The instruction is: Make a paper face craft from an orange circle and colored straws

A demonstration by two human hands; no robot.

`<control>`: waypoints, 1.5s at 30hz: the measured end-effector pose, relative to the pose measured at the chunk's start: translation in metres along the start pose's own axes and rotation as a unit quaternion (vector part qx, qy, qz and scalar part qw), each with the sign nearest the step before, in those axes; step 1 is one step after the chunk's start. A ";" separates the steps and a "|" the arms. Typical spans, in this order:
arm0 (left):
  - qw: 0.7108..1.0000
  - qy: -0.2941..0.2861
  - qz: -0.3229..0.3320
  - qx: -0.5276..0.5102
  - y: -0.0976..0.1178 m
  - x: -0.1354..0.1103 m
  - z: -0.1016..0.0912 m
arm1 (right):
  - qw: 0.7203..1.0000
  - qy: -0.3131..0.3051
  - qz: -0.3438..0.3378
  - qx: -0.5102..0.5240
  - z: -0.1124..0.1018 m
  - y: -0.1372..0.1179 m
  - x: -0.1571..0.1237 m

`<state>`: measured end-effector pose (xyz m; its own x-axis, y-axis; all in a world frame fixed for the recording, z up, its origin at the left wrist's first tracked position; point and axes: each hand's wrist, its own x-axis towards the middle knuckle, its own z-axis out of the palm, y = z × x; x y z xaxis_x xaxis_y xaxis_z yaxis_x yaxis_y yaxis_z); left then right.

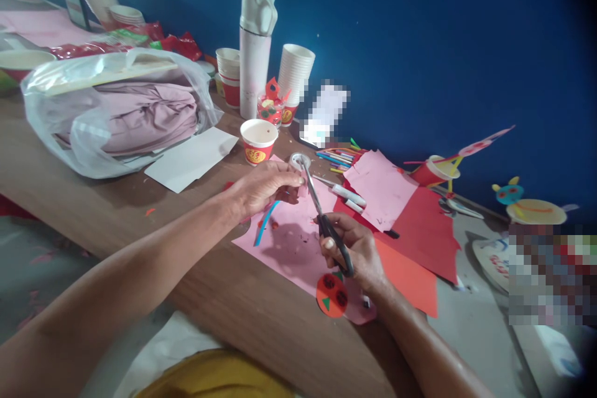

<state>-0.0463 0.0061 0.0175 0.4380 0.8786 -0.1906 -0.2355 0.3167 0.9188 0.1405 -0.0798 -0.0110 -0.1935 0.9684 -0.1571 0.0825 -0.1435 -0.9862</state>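
My right hand (349, 249) is closed around the black handles of a pair of scissors (313, 189), whose blades point up and away. Close to the blades, my left hand (275, 186) pinches what looks like a small piece of pink paper (303, 189), partly hidden by the fingers. Just behind the fingertips lies a roll of clear tape (298, 160). Beneath both hands is a pink paper sheet (284, 249), with a blue strip (265, 224) on it. An orange paper face (332, 295) with dark eyes rests near the sheet's front edge.
A red-and-white paper cup (259, 142), a tall flask (255, 56) and stacked cups (296, 71) stand toward the blue wall. A plastic bag (121, 112) sits left. Pens (338, 158), a white-handled cutter (347, 194) and red paper (426, 230) lie right.
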 end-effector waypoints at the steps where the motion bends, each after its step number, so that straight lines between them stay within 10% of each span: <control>1: 1.000 0.004 -0.003 0.005 0.001 0.000 0.000 | 1.000 -0.001 0.003 -0.001 0.000 -0.001 0.000; 45: 0.990 -0.074 -0.078 0.096 0.012 0.004 -0.021 | 0.992 -0.088 0.028 -0.087 -0.028 -0.009 0.004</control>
<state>-0.0655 0.0213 0.0205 0.5812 0.7578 -0.2965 0.0086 0.3586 0.9334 0.1669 -0.0692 -0.0009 -0.3507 0.9071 -0.2330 0.2621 -0.1437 -0.9543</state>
